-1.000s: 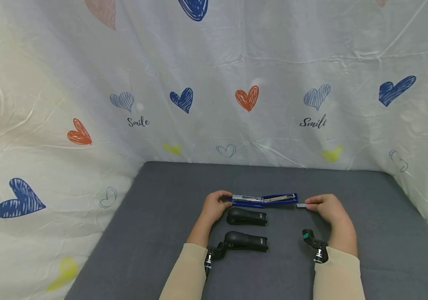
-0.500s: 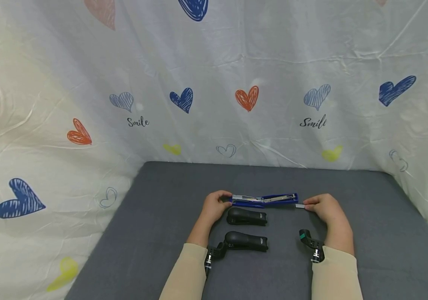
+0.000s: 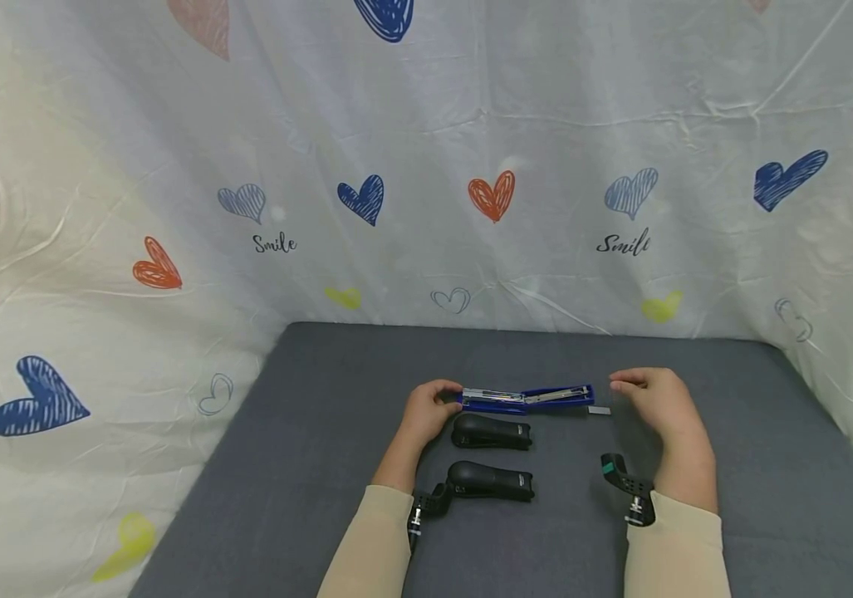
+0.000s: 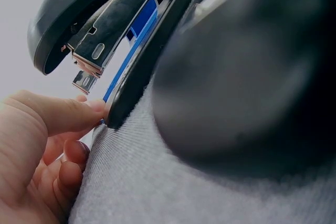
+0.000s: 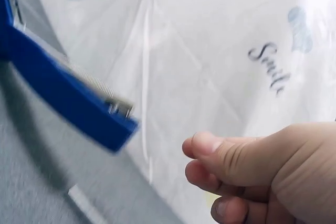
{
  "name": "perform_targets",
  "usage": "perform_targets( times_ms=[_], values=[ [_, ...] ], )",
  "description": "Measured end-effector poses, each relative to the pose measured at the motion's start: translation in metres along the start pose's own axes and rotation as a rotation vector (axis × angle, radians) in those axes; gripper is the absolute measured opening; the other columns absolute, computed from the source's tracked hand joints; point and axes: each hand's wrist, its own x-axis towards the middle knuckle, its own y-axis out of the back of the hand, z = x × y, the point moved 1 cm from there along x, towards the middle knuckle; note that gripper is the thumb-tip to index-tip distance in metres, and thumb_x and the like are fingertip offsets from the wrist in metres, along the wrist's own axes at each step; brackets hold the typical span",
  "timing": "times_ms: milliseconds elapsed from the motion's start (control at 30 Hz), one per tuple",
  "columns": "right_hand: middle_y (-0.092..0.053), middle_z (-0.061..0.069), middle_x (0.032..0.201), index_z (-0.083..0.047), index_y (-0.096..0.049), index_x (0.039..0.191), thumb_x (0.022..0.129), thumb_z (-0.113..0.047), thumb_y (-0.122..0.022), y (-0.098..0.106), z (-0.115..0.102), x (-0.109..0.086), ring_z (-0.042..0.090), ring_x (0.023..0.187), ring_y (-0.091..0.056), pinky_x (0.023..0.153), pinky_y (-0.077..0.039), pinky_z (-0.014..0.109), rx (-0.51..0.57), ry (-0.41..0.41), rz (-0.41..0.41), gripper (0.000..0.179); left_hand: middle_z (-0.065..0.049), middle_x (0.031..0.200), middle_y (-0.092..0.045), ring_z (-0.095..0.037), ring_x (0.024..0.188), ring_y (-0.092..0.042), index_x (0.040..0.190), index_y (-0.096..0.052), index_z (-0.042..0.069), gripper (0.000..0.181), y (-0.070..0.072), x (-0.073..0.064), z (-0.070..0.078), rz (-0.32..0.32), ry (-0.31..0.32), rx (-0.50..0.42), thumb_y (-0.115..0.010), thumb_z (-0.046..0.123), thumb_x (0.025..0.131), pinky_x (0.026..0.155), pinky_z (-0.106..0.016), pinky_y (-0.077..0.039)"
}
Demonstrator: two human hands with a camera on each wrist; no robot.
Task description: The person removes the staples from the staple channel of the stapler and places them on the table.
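Observation:
A blue stapler (image 3: 493, 402) lies folded wide apart on the grey table, its metal staple channel showing. At its left end, my left hand (image 3: 428, 411) pinches the stapler between thumb and fingers; in the left wrist view a black stapler (image 4: 94, 30) partly hides this blue one (image 4: 126, 51). A short silver staple strip (image 3: 600, 410) rests on the table just below the blue stapler's right end. My right hand (image 3: 658, 403) is raised to the right of that end with its fingers loosely bent, holding nothing. In the right wrist view the strip (image 5: 84, 203) lies apart from the fingertips (image 5: 207, 142).
Two black staplers lie in front of the blue one: the nearer-to-it stapler (image 3: 491, 432) and a lower one (image 3: 491, 481). The grey table (image 3: 366, 357) ends at a white curtain (image 3: 426, 124) printed with hearts.
My right hand moved slightly left with the staple strip, then let it go on the table and lifted away up and right. The left hand and the staplers stayed in place.

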Motion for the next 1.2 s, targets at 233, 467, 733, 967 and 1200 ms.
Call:
perform_targets(
  times_ms=[233,467,733,967,1200],
  values=[
    [-0.064,0.026,0.127,-0.001,-0.069,0.128,0.106,-0.029,-0.059,0.004,-0.034,-0.007,0.044,0.109,-0.060,0.085,-0.047,0.060,-0.011,0.076,0.053,0.036,0.002,0.068,-0.055,-0.011,0.055,-0.044,0.110,-0.079,0.012,0.025,-0.001,0.000,0.000,0.007,-0.007,0.005,-0.083,0.005,0.086,0.050,-0.027,-0.036],
    [-0.065,0.017,0.124,-0.005,-0.069,0.130,0.106,-0.026,-0.061,-0.008,-0.065,-0.010,0.034,0.100,-0.060,0.079,-0.048,0.050,0.023,0.190,0.071,0.032,0.002,0.065,-0.053,-0.011,0.054,-0.044,0.110,-0.079,0.013,0.025,-0.001,0.000,0.000,0.007,-0.002,0.000,-0.083,0.005,0.086,0.050,-0.027,-0.036],
    [-0.066,0.008,0.111,-0.006,-0.072,0.126,0.103,-0.019,-0.065,-0.035,-0.087,-0.003,0.022,0.078,-0.051,0.067,-0.043,0.040,-0.002,0.308,0.062,0.027,0.002,0.064,-0.054,-0.011,0.053,-0.044,0.109,-0.079,0.013,0.025,0.000,0.000,0.000,0.006,0.001,-0.006,-0.082,0.005,0.086,0.049,-0.027,-0.036],
    [-0.065,0.005,0.109,-0.006,-0.070,0.130,0.102,-0.020,-0.067,-0.058,-0.105,0.000,0.018,0.074,-0.051,0.066,-0.044,0.038,-0.011,0.369,0.014,0.031,0.001,0.063,-0.054,-0.012,0.053,-0.044,0.110,-0.079,0.013,0.025,0.000,0.001,-0.002,-0.002,0.013,-0.010,-0.082,0.005,0.086,0.049,-0.028,-0.036],
    [-0.065,0.005,0.113,-0.008,-0.071,0.130,0.102,-0.023,-0.067,-0.083,-0.119,0.001,0.016,0.078,-0.054,0.070,-0.048,0.039,-0.077,0.420,-0.048,0.032,0.001,0.066,-0.055,-0.012,0.054,-0.046,0.110,-0.079,0.014,0.025,0.000,0.001,0.000,-0.001,0.024,-0.005,-0.082,0.006,0.086,0.050,-0.028,-0.037]
  ],
)
